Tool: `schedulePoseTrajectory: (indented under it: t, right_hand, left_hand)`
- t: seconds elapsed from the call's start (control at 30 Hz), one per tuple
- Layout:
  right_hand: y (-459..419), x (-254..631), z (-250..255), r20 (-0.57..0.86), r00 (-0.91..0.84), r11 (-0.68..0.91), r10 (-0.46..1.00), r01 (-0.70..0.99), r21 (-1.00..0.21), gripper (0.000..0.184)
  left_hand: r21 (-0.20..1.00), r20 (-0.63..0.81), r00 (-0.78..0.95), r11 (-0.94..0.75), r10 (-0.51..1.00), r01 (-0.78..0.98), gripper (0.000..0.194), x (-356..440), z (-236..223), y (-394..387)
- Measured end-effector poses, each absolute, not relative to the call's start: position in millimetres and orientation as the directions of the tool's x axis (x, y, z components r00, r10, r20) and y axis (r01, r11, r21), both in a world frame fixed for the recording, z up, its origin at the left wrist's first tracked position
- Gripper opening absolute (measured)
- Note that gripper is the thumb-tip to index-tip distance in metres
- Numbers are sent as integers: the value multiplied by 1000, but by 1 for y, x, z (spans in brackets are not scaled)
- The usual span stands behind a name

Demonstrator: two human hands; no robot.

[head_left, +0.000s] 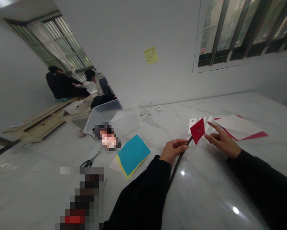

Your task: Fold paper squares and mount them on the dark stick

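**Apparently adjusting red paper piece [196, 133] on dark strip [177, 166]**

Probably need steady strip, light right fingertip for next move. Working above white marbled table [205, 198], left of white sheet [240, 127]. Pinching strip with left hand [173, 150], just below piece; holding right hand [222, 143] free, thumb and forefinger spread beside piece's right edge, can't tell if touching. See piece at strip's top end, between both hands, small fastener [199, 130] at centre.

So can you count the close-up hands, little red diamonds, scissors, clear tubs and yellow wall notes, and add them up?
Left hand and right hand: 2
Red diamond: 1
Scissors: 1
Clear tub: 1
Yellow note: 1
Total: 6
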State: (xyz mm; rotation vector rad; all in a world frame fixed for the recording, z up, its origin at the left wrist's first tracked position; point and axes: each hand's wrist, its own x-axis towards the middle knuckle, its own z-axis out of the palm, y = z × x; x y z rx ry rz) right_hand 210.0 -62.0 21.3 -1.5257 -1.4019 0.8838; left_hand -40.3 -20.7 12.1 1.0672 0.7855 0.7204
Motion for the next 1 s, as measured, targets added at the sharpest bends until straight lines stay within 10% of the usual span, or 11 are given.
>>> schedulePoseTrajectory:
  t: [0.4,0.6,1.0]
  right_hand:
    - [-62,211,20,38,93,-1,995,387,-922,85]
    - [-68,205,31,-154,-211,-43,965,453,-890,65]
    - [-66,205,30,-67,49,-81,997,386,-919,68]
  left_hand:
    - [920,-212,522,349,826,-179,44,-39,10,-21]
    - [863,-242,395,383,886,-329,42,-38,24,-22]
    - [902,-199,439,339,876,-267,42,-36,15,-21]
